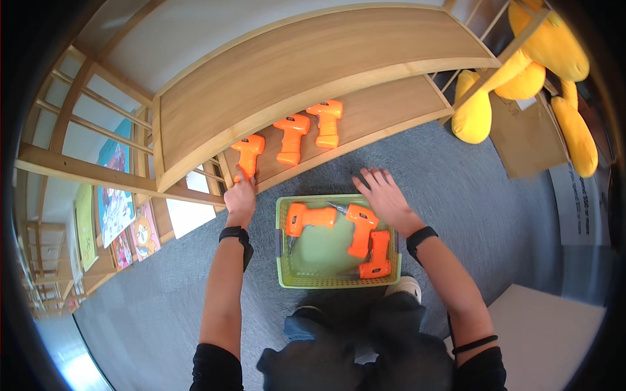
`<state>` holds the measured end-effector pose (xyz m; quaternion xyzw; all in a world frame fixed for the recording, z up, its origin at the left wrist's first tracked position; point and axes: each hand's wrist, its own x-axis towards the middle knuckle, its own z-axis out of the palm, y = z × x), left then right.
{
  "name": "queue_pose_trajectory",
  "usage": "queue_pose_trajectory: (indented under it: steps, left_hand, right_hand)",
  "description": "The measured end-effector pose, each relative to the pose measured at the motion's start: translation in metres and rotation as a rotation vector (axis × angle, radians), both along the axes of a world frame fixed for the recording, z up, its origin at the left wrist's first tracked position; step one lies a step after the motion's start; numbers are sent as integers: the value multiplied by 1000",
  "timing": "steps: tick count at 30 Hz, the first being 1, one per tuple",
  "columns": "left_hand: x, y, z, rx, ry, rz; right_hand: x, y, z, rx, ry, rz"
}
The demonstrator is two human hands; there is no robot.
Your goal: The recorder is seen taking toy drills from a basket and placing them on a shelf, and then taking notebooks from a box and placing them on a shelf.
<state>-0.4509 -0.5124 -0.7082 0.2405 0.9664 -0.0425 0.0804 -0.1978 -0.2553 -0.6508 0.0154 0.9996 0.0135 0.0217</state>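
Note:
At the left end of the lower shelf, my left hand (pixel 239 198) has its fingers and thumb around the base of an orange toy drill's handle (pixel 250 154). Two more orange toy drills, a middle one (pixel 292 139) and a right one (pixel 328 123), lie beside it, their front ends hidden under the upper shelf. My right hand (pixel 389 198) hovers with spread fingers over the far right corner of a green plastic basket (pixel 337 282). Inside the basket are three orange toy drills: one at left (pixel 310 218), one at upper right (pixel 361 229) and one at lower right (pixel 377 256).
The wooden shelf unit (pixel 323 63) runs across ahead of me. Picture books (pixel 117 190) stand at its left. A yellow plush toy (pixel 472 110) and a cardboard box (pixel 528 137) are at right. The basket rests on grey carpet (pixel 166 303), close to my shoes (pixel 406 287).

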Motion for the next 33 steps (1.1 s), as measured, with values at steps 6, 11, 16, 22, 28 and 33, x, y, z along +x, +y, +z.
queue_pose_trajectory:
  steps: [6, 11, 16, 22, 28, 33]
  left_hand:
    - [17, -5, 42, 129, 7, -127]
    - [63, -21, 52, 440, -194, -614]
    - [122, -44, 20, 236, -494, -794]
    - [144, -44, 8, 136, -586, -712]
    - [112, -5, 30, 12, -548, -535]
    - [103, 49, 47, 129, -499, -555]
  right_hand:
    - [54, -16, 12, 2, -145, 34]
    - [62, -14, -4, -3, -323, 126]
    - [45, -31, -34, 10, -376, 388]
    - [60, -65, -115, -76, -369, 242]
    - [52, -52, -109, -87, -290, 583]
    - [60, -5, -42, -331, -170, 596]
